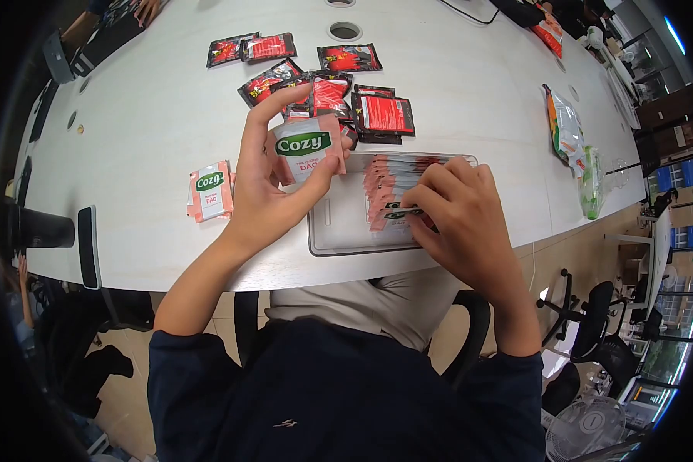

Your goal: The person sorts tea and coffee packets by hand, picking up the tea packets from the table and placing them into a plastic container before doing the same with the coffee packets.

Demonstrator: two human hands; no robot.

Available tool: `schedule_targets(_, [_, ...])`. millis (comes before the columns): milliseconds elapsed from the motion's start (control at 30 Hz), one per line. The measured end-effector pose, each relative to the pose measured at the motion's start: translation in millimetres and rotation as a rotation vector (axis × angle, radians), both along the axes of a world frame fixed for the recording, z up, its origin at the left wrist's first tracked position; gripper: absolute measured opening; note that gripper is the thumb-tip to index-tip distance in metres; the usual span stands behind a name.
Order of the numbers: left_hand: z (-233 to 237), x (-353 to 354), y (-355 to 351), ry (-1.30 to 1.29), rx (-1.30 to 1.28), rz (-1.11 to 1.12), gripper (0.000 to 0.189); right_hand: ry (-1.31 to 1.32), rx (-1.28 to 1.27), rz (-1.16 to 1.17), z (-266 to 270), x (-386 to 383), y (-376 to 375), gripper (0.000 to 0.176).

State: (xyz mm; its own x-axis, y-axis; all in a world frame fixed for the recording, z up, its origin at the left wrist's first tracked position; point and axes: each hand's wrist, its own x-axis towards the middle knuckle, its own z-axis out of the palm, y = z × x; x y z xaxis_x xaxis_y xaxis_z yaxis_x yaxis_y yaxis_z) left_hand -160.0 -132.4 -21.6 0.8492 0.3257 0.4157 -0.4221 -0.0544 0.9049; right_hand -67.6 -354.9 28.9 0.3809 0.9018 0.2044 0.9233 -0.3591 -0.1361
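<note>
My left hand (266, 202) is raised over the table, thumb and fingers closed around a pink and white Cozy tea sachet (302, 148) with a green label. My right hand (463, 215) reaches into a clear plastic box (313, 232), its thumb and fingers pinching the front tea sachet of a row. The rest of that row of tea sachets (389, 181) stands on edge, packed close together in the box. Left of my left wrist, a small pile of Cozy sachets (211, 192) lies flat on the table.
Several black and red packets (383, 114) lie scattered beyond the box on the white table (470, 92). A phone (89, 246) and a dark cylinder (46, 229) are at the left edge. Snack bags (564, 127) lie to the right. Another person's hand (147, 11) shows at the far left.
</note>
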Motion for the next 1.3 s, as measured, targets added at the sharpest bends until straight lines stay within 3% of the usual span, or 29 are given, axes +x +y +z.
schedule_targets(600, [0,0,-3,-0.057,0.092,0.085,0.069,-0.059,-0.045,-0.066,-1,-6,3,0.028])
schedule_targets(833, [-8,-3,5,-0.145,0.318,-0.088,0.082,0.017,-0.048,-0.065,10,-6,0,0.034])
schedule_targets(1033, [-5,-4,2,-0.223,0.418,-0.188,0.087,0.198,0.189,-0.013,40,5,-5,0.035])
schedule_targets(1100, [-4,-4,-3,-0.259,0.429,-0.230,0.087,0.310,0.444,0.094,39,1,9,0.031])
schedule_targets(1167, [-5,-6,-9,-0.256,0.357,-0.209,0.076,0.278,0.434,0.143,26,1,19,0.031])
schedule_targets(1300, [-1,-6,-9,-0.241,0.332,-0.263,0.079,0.270,0.403,0.150,25,5,18,0.025])
